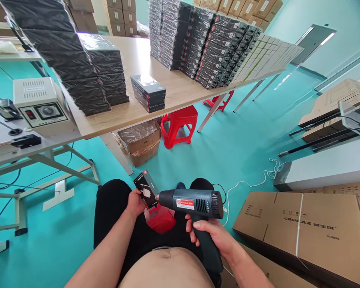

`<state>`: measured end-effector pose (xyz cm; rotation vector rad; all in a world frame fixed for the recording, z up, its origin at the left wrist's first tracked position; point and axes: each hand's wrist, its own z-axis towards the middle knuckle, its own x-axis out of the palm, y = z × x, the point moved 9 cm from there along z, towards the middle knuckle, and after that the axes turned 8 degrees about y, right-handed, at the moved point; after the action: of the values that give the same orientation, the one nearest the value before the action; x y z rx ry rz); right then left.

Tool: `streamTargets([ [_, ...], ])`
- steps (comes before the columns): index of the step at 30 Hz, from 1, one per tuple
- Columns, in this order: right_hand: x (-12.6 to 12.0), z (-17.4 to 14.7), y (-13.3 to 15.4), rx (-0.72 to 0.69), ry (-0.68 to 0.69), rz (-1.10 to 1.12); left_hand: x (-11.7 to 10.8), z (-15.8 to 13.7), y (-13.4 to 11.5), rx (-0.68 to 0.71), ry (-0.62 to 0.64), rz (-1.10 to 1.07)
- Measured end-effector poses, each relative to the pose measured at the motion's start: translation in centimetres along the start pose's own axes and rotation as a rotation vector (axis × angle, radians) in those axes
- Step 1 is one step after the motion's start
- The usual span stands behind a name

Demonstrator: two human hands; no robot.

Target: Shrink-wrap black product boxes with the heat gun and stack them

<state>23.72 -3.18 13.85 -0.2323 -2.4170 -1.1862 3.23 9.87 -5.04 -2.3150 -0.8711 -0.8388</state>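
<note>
My right hand (208, 230) is wrapped round the handle of a dark teal heat gun (211, 204) with a red and white label. Its metal nozzle points left, close to a small black product box (146, 187). That box is tilted in my left hand (136, 204), whose fingers close on its lower edge. A white item is printed on the box face. Just below it, a red stool seat (160, 219) shows between my black-clad legs. Whether the nozzle touches the box I cannot tell.
Ahead stands a wooden table (138, 52) with a short stack of black boxes (148, 92), taller film-wrapped stacks (75, 60) and white boxes (267, 56). A red stool (181, 124) and an open carton (141, 140) are underneath. Large cartons (303, 236) stand right; a control unit (43, 104) sits left.
</note>
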Motion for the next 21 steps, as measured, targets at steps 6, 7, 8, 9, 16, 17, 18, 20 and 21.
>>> streamTargets([
  [6, 0.3, 1.1, 1.5, -0.064, -0.052, 0.018, -0.2, 0.2, 1.4, -0.089, 0.001, 0.025],
  [7, 0.2, 1.2, 1.8, -0.069, -0.065, 0.028, -0.3, 0.2, 1.5, -0.096, 0.001, 0.044],
  [8, 0.1, 1.3, 2.1, -0.074, -0.081, 0.038, -0.3, 0.2, 1.6, -0.098, 0.001, 0.064],
  [9, -0.1, 1.4, 2.3, -0.076, -0.097, 0.048, -0.3, 0.3, 1.7, -0.096, 0.002, 0.082],
  [16, -1.0, 1.4, 3.6, -0.102, -0.127, 0.052, -0.8, 0.4, 2.0, -0.088, -0.031, 0.157],
  [17, -1.0, 1.4, 3.7, -0.101, -0.129, 0.048, -0.9, 0.4, 2.0, -0.089, -0.038, 0.162],
  [18, -1.0, 1.4, 3.7, -0.097, -0.131, 0.045, -0.8, 0.3, 2.0, -0.092, -0.043, 0.164],
  [20, -0.6, 1.6, 3.7, -0.082, -0.124, 0.043, -0.8, 0.1, 2.1, -0.105, -0.052, 0.165],
  [21, -0.3, 1.7, 3.7, -0.076, -0.114, 0.041, -0.7, 0.0, 2.2, -0.111, -0.056, 0.159],
])
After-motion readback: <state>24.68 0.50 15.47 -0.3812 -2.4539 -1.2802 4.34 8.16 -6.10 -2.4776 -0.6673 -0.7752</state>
